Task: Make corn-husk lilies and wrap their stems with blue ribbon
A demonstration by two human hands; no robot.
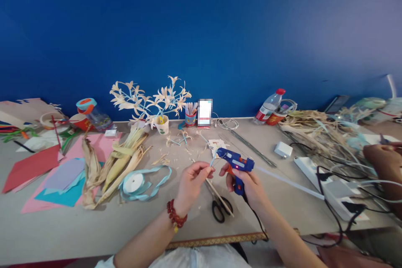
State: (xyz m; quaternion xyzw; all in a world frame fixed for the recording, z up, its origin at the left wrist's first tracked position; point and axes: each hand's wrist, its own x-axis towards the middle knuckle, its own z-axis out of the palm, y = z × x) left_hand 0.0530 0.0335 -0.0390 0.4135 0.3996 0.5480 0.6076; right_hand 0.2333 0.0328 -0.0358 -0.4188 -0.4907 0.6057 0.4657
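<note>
Head view: the right hand's grip wraps a glue gun held above the bench, nozzle pointing left, long axis crosswise, handle toward the person. The left hand pinches a thin blue stem slanting away. Best, I judge, to steady the stem, fingers clear of the likely hot nozzle.
</note>
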